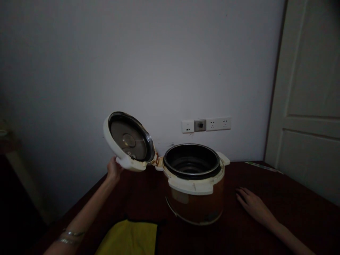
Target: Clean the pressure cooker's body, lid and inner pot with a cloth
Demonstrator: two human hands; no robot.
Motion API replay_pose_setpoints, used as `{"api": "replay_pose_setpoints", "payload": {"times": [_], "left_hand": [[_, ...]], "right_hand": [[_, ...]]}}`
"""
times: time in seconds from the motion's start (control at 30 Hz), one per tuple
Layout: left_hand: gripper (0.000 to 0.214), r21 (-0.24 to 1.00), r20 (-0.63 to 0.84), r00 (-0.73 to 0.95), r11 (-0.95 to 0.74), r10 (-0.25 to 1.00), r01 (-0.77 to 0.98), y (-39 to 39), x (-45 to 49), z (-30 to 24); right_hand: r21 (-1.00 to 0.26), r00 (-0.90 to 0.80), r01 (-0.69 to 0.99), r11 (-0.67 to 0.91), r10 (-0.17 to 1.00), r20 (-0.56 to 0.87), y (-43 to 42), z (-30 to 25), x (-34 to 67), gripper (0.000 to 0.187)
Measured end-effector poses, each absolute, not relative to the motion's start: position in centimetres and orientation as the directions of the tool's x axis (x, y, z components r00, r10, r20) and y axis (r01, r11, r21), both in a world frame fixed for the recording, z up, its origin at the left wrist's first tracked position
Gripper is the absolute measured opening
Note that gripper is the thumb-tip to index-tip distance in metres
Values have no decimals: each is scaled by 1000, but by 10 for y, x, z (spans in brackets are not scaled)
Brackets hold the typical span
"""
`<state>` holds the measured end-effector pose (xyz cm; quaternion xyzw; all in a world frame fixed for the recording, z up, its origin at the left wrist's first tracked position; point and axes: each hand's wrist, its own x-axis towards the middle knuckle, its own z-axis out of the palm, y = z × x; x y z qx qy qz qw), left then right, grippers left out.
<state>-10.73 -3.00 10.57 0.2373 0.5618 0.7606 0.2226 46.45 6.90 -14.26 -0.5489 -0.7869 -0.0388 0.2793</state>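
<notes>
An electric pressure cooker [196, 203] stands on the dark red table, its round lid [130, 141] swung out to the left on a hinge. The lid's dark metal underside faces me, tilted. My left hand [114, 169] grips the lid's white handle edge at the lower left; part of its fingers is hidden behind the lid. Inside the cooker sits a dark inner pot [191, 161], its opening facing up. My right hand [251, 203] lies flat on the table to the right of the cooker, fingers stretched out and holding nothing.
A yellow cloth [130, 237] with a dark edge lies at the front, left of the cooker. Wall sockets [218, 123] sit behind the cooker. A thin flat strip [264, 166] lies along the table's back right, near a white door [310, 88].
</notes>
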Motion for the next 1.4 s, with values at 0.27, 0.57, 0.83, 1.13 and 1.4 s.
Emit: {"api": "replay_pose_setpoints", "payload": {"times": [0.27, 0.57, 0.83, 1.13, 1.4], "left_hand": [[29, 933, -174, -454, 293, 874, 206, -81, -47, 37], [37, 634, 295, 160, -318, 942, 705, -130, 67, 78], [29, 343, 587, 21, -272, 809, 899, -93, 103, 147], [35, 159, 365, -172, 120, 915, 980, -44, 108, 155], [39, 160, 283, -228, 189, 932, 969, -37, 97, 143]], "right_hand": [[-501, -49, 794, 344, 858, 512, 69, -99, 479, 52], [-604, 192, 703, 376, 718, 669, 41, 44, 461, 48], [-716, -97, 579, 390, 905, 414, 36, 123, 403, 40], [-704, -206, 677, 217, 973, 101, 50, 150, 376, 34], [-696, -227, 683, 221, 970, 85, 50, 143, 374, 28]]}}
